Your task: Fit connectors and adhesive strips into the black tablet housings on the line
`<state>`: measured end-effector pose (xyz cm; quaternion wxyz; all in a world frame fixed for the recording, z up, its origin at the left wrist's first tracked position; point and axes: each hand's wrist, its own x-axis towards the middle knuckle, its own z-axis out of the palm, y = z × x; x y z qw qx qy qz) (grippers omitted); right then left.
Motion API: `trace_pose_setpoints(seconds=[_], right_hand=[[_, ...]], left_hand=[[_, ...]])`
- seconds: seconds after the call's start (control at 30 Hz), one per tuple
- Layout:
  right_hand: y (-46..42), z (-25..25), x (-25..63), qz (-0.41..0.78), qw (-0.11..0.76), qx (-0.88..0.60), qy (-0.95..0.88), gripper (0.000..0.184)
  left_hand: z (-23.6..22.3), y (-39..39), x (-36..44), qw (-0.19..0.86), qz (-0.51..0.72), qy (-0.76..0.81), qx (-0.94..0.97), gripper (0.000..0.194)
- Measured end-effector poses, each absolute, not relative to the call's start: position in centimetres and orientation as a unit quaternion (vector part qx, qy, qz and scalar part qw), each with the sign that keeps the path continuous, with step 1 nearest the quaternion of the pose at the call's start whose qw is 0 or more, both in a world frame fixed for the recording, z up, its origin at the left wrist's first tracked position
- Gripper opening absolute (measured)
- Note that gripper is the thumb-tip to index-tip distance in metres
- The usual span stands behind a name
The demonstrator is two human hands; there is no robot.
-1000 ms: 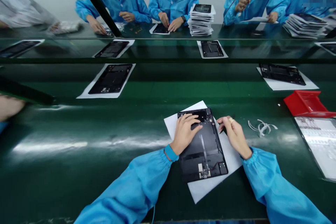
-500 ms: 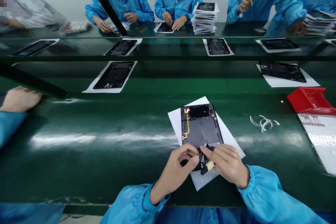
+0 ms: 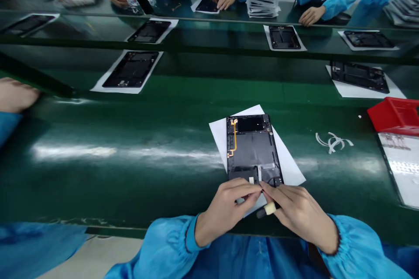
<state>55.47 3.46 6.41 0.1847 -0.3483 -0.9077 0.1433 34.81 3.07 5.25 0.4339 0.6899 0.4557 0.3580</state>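
A black tablet housing with an orange flex cable along its left side lies on a white paper sheet. Over its lower edge, my left hand is closed in a pinch, thumb and forefinger together; whatever sits between those fingertips is too small to name. My right hand meets it there, its fingertips touching the left ones. A small tool with a black and cream end sticks out beneath the right fingers, which are closed around it. Both hands hide the housing's bottom edge.
Curled white strips lie to the right, near a red bin and a white sheet under clear film. More housings on paper rest farther back, some on a raised shelf. A neighbour's hand is at left; co-workers sit opposite.
My view has tilted down. My hands have drawn toward the housing's near edge and their fingertips have come together; a white strip on the lower housing is now uncovered.
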Motion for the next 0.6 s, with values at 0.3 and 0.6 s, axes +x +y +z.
trace_pose_setpoints(seconds=[0.3,0.6], right_hand=[[4.6,6.8,57.5,0.209,0.187,-0.356,-0.891,0.024],[8.8,5.9,62.9,0.288,0.241,-0.567,-0.733,0.019]], left_hand=[[5.3,2.5,33.9,0.35,0.313,0.42,0.777,0.026],[7.3,-1.5,26.2,0.528,0.185,0.457,0.692,0.015]])
